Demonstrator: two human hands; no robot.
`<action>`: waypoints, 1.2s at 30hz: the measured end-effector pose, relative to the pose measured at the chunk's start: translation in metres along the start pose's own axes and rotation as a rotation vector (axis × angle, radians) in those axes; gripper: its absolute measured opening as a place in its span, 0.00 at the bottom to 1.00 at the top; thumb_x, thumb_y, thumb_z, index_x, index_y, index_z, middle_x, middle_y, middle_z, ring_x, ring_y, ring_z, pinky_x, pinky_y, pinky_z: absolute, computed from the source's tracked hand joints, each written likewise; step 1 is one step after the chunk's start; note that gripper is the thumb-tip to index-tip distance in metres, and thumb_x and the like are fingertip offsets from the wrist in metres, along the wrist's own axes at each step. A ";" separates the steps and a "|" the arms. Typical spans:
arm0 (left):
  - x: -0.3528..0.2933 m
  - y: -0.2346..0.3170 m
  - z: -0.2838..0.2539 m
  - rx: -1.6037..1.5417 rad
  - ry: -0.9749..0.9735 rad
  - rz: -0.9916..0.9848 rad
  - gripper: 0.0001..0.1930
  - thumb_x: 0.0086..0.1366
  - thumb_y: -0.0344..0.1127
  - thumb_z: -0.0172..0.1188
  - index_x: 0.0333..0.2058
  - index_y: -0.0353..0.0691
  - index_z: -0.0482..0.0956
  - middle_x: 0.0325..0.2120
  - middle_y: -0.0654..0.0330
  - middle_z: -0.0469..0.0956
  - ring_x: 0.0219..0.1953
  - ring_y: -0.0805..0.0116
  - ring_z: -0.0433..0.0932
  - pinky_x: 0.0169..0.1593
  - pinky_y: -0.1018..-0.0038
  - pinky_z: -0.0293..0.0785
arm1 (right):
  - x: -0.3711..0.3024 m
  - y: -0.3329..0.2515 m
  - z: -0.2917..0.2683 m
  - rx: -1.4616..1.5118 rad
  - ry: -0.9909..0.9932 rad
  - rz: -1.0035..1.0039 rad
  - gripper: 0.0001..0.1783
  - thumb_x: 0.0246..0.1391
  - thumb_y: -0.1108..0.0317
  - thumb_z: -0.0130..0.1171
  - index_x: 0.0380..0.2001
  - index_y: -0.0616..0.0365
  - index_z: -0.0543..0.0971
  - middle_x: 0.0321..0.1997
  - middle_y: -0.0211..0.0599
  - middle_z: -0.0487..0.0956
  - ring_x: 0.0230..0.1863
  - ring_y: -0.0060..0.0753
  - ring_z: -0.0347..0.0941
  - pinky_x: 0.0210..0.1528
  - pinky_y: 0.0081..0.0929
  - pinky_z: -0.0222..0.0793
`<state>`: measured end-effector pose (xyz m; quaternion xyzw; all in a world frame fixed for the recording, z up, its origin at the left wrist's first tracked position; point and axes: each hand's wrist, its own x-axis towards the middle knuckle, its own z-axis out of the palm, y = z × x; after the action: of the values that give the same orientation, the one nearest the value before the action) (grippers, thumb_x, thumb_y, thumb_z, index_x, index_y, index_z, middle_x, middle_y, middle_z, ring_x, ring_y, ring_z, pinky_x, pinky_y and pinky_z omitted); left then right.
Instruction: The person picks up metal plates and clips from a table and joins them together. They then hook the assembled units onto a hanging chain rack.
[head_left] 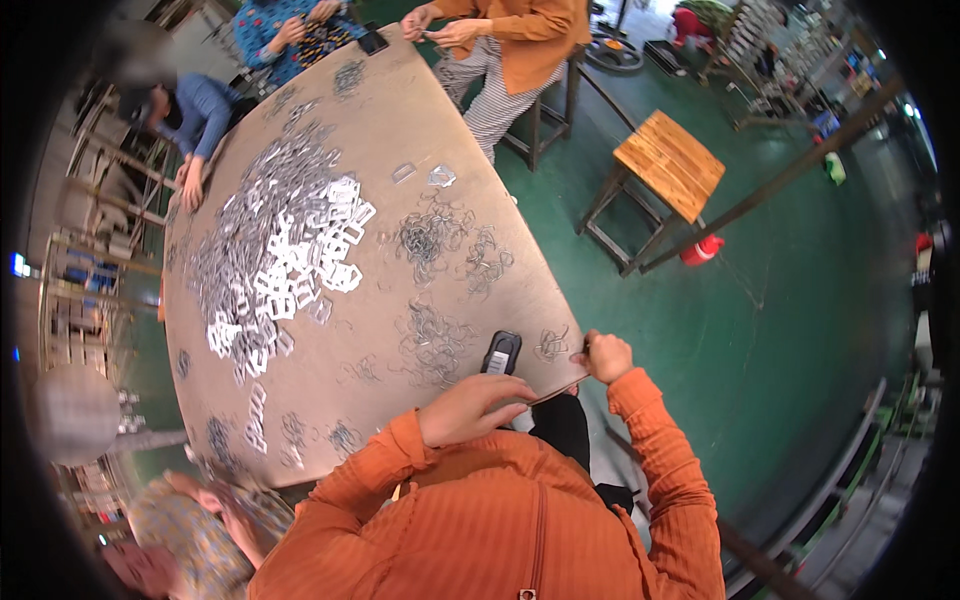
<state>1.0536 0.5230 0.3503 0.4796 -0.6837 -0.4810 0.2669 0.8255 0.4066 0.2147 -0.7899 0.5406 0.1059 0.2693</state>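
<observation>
Apparently, small metal parts are being handled piece by piece at the brown, smooth-topped table (525,300), though the exact step cannot be made out. At its near corner, the bare right hand (607,357) is held with fingers bent inward; how tightly they are closed, and whether anything is gripped, cannot be told. Just beside it, on the tabletop, a small loose heap of thin grey wire pieces (551,346) is spread. The bare left hand (470,408) is held at the near edge, its fingers loosely extended and the thumb apart, with nothing seen in its grasp. Near those fingers a black, rounded rectangular device (503,352) is laid. Farther off, a large pile of flat silver metal frames (335,225) is heaped. For the next move, a light fingertip pinch would probably be called for, since the wire pieces look thin and easily tangled.
</observation>
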 end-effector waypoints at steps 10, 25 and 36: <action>-0.041 -0.008 0.029 -0.188 1.534 -0.145 0.13 0.67 0.37 0.46 0.33 0.34 0.75 0.27 0.63 0.76 0.29 0.75 0.73 0.38 0.78 0.70 | 0.053 0.023 -0.008 -0.280 -0.278 -0.279 0.32 0.41 0.34 0.56 0.27 0.55 0.80 0.30 0.42 0.80 0.35 0.43 0.77 0.37 0.36 0.71; -0.191 -0.225 0.471 -0.910 1.930 -2.934 0.26 0.57 0.52 0.51 0.47 0.37 0.69 0.43 0.48 0.73 0.46 0.57 0.71 0.48 0.62 0.66 | 0.060 0.023 -0.026 -0.339 -0.778 -0.293 0.45 0.54 0.32 0.30 0.20 0.65 0.80 0.19 0.41 0.79 0.23 0.32 0.78 0.34 0.26 0.72; -0.209 -0.202 0.533 -0.511 1.124 -1.969 0.12 0.53 0.38 0.53 0.32 0.39 0.81 0.32 0.55 0.80 0.38 0.58 0.78 0.39 0.64 0.73 | 0.067 0.022 -0.018 -0.321 -0.873 -0.265 0.44 0.52 0.30 0.33 0.21 0.65 0.79 0.20 0.40 0.79 0.20 0.32 0.76 0.24 0.27 0.69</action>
<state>0.7766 0.9119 -0.0241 0.8818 0.3163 -0.3238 0.1324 0.8294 0.3374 0.1918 -0.7652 0.2486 0.4745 0.3570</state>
